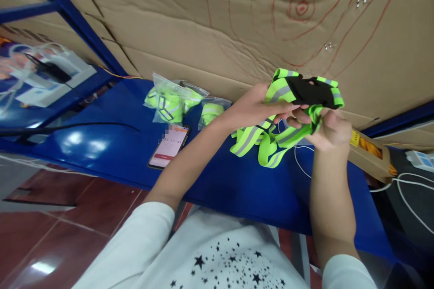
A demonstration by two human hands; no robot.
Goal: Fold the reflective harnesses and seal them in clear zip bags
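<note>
Above the blue table, both of my hands hold a neon-green reflective strap (281, 93) with a grey stripe along it. A black panel or wide buckle (310, 91) sits at its upper part. My left hand (259, 106) is closed on the strap's left side, fingers reaching under the black part. Fingers of my right hand (332, 131) pinch a folded piece of the strap below the black part. Loose loops of the strap hang under my hands toward the table, with a dark slider near them. Some fingertips are hidden behind the strap.
Clear plastic bags with rolled green straps (169, 106) lie at the back of the blue table (111, 144). A phone (169, 146) rests left of my forearm. A cardboard wall (169, 18) stands behind. An open carton (371, 156) and white cables are on the right.
</note>
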